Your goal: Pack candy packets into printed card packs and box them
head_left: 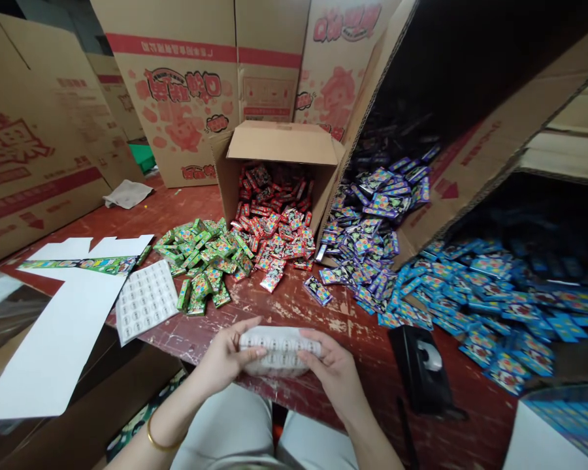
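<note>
Between my two hands is a curled sheet of round stickers (279,346), held above the table's front edge. My left hand (228,356) grips its left end, thumb in front and fingers behind. On the right end, my right hand (330,362) pinches it the same way. Another sticker sheet (146,300) lies flat to the left. Beyond my hands lie small green packets (206,251), red packets (279,238) spilling from a small carton (281,142), and purple packets (365,241). Blue packets (485,287) spread out to the right.
A black tape dispenser (424,369) stands right of my hands on the red table (343,320). White card pieces (63,339) overhang the left edge. Large cartons (176,85) wall off the back, and a tilted open carton (451,170) leans at right. A crumpled cloth (127,194) lies back left.
</note>
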Action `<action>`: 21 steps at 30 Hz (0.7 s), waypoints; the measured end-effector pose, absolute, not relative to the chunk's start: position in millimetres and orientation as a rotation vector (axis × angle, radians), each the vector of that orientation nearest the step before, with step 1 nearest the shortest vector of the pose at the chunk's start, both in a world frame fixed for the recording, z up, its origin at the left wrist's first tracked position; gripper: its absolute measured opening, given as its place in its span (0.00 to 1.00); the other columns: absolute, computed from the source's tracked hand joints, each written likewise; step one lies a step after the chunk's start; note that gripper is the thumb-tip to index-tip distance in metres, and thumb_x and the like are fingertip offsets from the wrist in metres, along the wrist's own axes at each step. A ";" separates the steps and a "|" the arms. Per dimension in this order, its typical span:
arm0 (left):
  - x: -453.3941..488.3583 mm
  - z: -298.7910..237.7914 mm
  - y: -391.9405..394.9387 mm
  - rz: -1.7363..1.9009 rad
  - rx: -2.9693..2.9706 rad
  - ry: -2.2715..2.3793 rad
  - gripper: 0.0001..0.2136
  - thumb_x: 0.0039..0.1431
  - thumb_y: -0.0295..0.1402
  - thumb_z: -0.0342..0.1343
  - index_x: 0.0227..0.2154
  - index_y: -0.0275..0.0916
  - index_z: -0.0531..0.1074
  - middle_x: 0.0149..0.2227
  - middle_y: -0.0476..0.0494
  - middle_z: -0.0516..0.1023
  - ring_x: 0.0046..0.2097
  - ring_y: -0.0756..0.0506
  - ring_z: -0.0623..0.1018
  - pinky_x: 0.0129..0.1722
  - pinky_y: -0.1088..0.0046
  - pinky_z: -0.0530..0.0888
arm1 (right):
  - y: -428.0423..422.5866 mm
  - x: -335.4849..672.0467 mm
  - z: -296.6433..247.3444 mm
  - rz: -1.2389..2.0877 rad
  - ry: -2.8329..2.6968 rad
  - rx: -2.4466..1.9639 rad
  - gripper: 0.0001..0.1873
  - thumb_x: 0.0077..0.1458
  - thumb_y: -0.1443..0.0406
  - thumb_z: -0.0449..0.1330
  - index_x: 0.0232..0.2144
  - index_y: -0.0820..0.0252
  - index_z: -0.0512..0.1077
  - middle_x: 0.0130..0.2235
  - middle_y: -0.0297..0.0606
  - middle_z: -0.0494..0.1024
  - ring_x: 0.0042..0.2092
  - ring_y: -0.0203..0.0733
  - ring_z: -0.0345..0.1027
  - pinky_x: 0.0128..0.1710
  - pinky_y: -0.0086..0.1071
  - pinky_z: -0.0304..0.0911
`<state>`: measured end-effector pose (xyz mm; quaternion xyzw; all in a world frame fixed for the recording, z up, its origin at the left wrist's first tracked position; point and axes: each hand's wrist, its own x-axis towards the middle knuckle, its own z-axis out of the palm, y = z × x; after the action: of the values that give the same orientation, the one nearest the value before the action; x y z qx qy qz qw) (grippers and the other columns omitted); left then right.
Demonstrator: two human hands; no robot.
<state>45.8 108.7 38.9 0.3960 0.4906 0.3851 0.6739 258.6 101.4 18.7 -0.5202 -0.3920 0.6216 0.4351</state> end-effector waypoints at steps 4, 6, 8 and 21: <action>45.3 40.8 107.2 0.762 0.985 1.159 0.23 0.46 0.35 0.65 0.45 0.32 0.72 0.29 0.47 0.77 0.26 0.51 0.71 0.24 0.78 0.69 | 102.2 259.6 33.9 1.638 -1.000 -1.208 0.20 0.43 0.61 0.68 0.40 0.57 0.70 0.35 0.37 0.79 0.36 0.43 0.72 0.36 0.34 0.68; 45.6 43.7 106.3 0.716 0.976 1.177 0.27 0.46 0.35 0.64 0.50 0.33 0.69 0.26 0.51 0.75 0.21 0.54 0.67 0.18 0.80 0.64 | 102.9 259.3 40.6 1.657 -0.996 -1.171 0.24 0.43 0.62 0.68 0.44 0.56 0.69 0.40 0.39 0.78 0.41 0.46 0.72 0.42 0.38 0.67; 45.7 45.3 105.9 0.721 0.977 1.175 0.31 0.46 0.35 0.64 0.54 0.34 0.65 0.25 0.53 0.73 0.20 0.54 0.65 0.17 0.81 0.62 | 103.8 259.7 43.4 1.651 -1.000 -1.164 0.28 0.43 0.61 0.68 0.48 0.56 0.67 0.42 0.41 0.78 0.44 0.47 0.72 0.44 0.39 0.67; 43.4 50.9 110.6 0.875 1.531 1.411 0.11 0.50 0.42 0.61 0.23 0.39 0.78 0.37 0.40 0.74 0.43 0.41 0.72 0.43 0.67 0.69 | 115.4 271.3 44.9 1.094 -1.566 -1.358 0.10 0.49 0.62 0.63 0.21 0.60 0.73 0.39 0.41 0.74 0.41 0.45 0.68 0.43 0.36 0.62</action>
<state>43.4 110.6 50.9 0.6127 0.5650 0.3504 0.4273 271.3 115.4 44.9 -0.5337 -0.6159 0.4301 0.3884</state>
